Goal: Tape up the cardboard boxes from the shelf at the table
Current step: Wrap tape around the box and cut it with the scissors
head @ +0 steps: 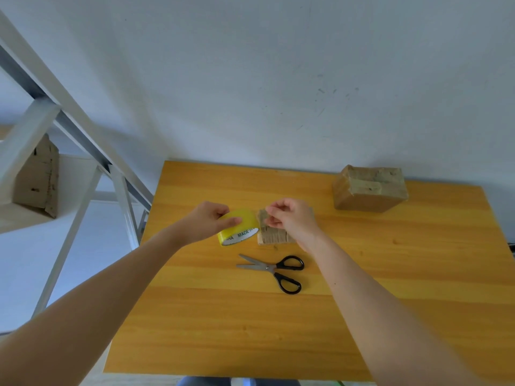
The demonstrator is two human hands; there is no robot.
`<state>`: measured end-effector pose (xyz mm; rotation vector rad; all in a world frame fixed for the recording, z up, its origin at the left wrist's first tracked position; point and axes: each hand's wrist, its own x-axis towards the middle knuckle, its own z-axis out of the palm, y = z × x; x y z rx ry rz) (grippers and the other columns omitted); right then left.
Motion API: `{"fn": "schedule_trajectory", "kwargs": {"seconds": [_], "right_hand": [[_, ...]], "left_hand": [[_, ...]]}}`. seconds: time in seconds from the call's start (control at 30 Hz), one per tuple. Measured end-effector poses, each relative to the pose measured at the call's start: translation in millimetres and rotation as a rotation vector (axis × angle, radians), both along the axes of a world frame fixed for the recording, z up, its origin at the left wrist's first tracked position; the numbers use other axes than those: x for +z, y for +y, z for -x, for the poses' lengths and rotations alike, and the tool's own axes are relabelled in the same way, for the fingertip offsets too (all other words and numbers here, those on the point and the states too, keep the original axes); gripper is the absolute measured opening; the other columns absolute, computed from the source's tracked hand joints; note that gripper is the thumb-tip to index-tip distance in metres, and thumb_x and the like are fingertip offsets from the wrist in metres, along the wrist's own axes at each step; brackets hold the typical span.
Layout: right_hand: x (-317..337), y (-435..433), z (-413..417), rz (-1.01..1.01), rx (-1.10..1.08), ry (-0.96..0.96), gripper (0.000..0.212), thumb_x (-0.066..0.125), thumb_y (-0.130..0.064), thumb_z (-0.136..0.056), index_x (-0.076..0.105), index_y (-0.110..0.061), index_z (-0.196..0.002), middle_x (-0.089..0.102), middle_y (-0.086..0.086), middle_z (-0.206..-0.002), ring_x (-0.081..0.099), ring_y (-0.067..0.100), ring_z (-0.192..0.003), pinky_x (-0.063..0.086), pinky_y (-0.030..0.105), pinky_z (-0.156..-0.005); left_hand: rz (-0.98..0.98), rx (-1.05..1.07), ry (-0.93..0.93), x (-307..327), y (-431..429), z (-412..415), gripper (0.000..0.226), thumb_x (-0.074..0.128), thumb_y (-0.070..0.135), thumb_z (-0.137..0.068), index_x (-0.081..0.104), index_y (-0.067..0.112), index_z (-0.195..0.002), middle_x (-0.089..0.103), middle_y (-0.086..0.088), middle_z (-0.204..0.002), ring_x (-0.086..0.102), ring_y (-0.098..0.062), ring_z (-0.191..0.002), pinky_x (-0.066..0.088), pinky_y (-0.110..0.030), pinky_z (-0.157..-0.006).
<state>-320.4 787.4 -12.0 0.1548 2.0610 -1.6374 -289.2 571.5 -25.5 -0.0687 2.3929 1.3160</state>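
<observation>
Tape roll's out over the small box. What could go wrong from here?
1. Neither hand seems to pin the small box: the left hand grips the tape roll, and the right hand pinches beside it, apparently at the tape end, which is too thin to see. Pulling could drag the box or lay the tape crooked.
2. The scissors lie open by the right forearm; a blind reach may meet the blades.

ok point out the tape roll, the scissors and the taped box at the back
tape roll (pixel 247 222): head view, yellow outer band right of the thumb
scissors (pixel 269 268): head view, pivot where the blades cross
taped box (pixel 372 189): head view, top face
</observation>
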Motion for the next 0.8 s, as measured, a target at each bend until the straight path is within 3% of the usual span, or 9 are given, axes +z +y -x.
{"fn": "schedule_trajectory", "kwargs": {"seconds": [0.07, 0.17, 0.33, 0.37, 0.4, 0.43, 0.5, 0.63, 0.8], "right_hand": [[0, 2, -2, 0.005, -0.005, -0.037, 0.005, 0.063, -0.003, -0.092, 0.065, -0.005, -0.088, 0.068, 0.016, -0.094, 0.070, 0.022, -0.081, 0.060, 0.029, -0.076], [-2, 2, -7, -0.021, 0.015, -0.060, 0.003, 0.064, -0.003, -0.091, 0.065, -0.004, -0.089, 0.067, 0.015, -0.091, 0.068, 0.021, -0.081, 0.060, 0.027, -0.075], [-10, 12, 1, -0.197, -0.009, -0.011, 0.005, 0.065, -0.006, -0.092, 0.064, -0.009, -0.087, 0.066, 0.009, -0.092, 0.068, 0.013, -0.073, 0.060, 0.027, -0.072], [-12, 12, 1, -0.268, 0.020, 0.016, 0.007, 0.064, -0.009, -0.093, 0.063, -0.011, -0.086, 0.066, 0.006, -0.091, 0.068, 0.012, -0.072, 0.060, 0.028, -0.073], [-15, 11, 0, -0.335, 0.037, 0.047, 0.009, 0.063, -0.011, -0.094, 0.063, -0.013, -0.085, 0.065, 0.004, -0.090, 0.068, 0.011, -0.073, 0.060, 0.028, -0.073], [-17, 9, -1, -0.395, 0.047, 0.080, 0.009, 0.062, -0.013, -0.095, 0.063, -0.013, -0.086, 0.065, 0.003, -0.090, 0.067, 0.011, -0.074, 0.059, 0.028, -0.073], [-23, 4, -3, -0.505, 0.059, 0.162, 0.008, 0.060, -0.017, -0.097, 0.063, -0.013, -0.090, 0.065, 0.003, -0.090, 0.065, 0.016, -0.082, 0.055, 0.031, -0.074], [-27, -1, -6, -0.586, 0.052, 0.208, 0.012, 0.056, -0.020, -0.099, 0.064, -0.011, -0.099, 0.061, 0.000, -0.091, 0.058, 0.017, -0.082, 0.039, 0.017, -0.058], [-32, -3, -6, -0.626, 0.038, 0.218, 0.011, 0.056, -0.022, -0.099, 0.062, -0.012, -0.098, 0.062, 0.001, -0.091, 0.058, 0.018, -0.077, 0.040, 0.018, -0.059]], "left_hand": [[0.009, -0.002, 0.002, -6, -5, -5, 0.048, 0.066, 0.036, -0.088, 0.035, 0.010, -0.062, 0.023, 0.002, -0.060, 0.022, -0.008, -0.052, 0.020, -0.023, -0.050], [0.192, 0.037, 0.041, -17, -11, -9, 0.057, 0.073, 0.042, -0.081, 0.027, 0.017, -0.058, 0.019, 0.003, -0.059, 0.020, -0.014, -0.056, 0.017, -0.032, -0.054], [0.186, 0.082, -0.029, -21, 6, 0, 0.059, 0.077, 0.050, -0.074, 0.029, 0.018, -0.058, 0.016, -0.002, -0.067, 0.023, -0.016, -0.054, 0.020, -0.031, -0.056], [0.233, 0.089, -0.027, -24, 8, 2, 0.052, 0.075, 0.054, -0.074, 0.039, 0.019, -0.059, 0.037, -0.021, -0.063, 0.028, -0.014, -0.051, 0.024, -0.030, -0.055], [0.287, 0.082, -0.023, -27, 9, 3, 0.044, 0.073, 0.057, -0.075, 0.053, 0.018, -0.068, 0.057, -0.012, -0.091, 0.034, -0.013, -0.051, 0.029, -0.030, -0.054], [0.324, 0.079, -0.020, -29, 10, 3, 0.046, 0.070, 0.059, -0.076, 0.063, 0.014, -0.084, 0.059, -0.012, -0.071, 0.042, -0.012, -0.054, 0.033, -0.029, -0.054], [0.362, 0.087, -0.007, -32, 10, 3, 0.059, 0.067, 0.061, -0.078, 0.065, 0.010, -0.109, 0.057, -0.001, -0.065, 0.050, -0.016, -0.061, 0.036, -0.029, -0.053], [0.393, 0.086, 0.016, -34, 11, 6, 0.061, 0.065, 0.060, -0.080, 0.065, 0.008, -0.112, 0.053, 0.004, -0.060, 0.051, -0.015, -0.059, 0.033, -0.028, -0.048], [0.399, 0.079, 0.009, -38, 12, 7, 0.062, 0.064, 0.058, -0.082, 0.064, 0.005, -0.114, 0.050, 0.005, -0.058, 0.047, -0.012, -0.055, 0.028, -0.026, -0.045]]}}
